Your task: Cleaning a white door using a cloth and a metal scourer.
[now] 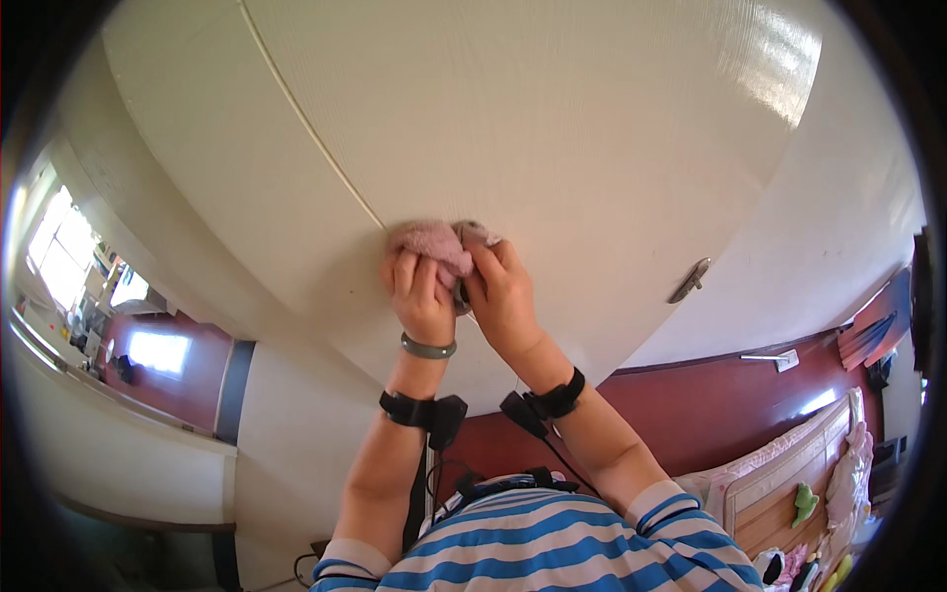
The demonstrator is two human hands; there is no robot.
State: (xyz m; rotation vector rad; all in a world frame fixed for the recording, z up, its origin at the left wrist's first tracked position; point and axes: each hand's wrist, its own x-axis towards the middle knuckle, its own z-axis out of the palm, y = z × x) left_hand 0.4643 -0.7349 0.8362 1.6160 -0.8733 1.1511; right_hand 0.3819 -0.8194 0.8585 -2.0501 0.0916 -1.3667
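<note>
A pale door panel [577, 185] with a vertical groove fills most of the view before me. My left hand [422, 292] grips a pink plush cloth [433, 244], bunched up close to the panel beside the groove. Touching it on the right, my right hand [503, 296] pinches a greyish part of the bundle; whether this is the same cloth or a second one I cannot tell. A metal door handle [690, 281] sits near the panel's edge, right of both hands. My fingertips are partly hidden in the folds.
At the lower right stands a bed with a wooden headboard [777, 481], bedding and a green plush toy [805, 505]. Reddish floor [681, 399] runs below the door. On the left, a doorway opens onto a room with a bright window [63, 248].
</note>
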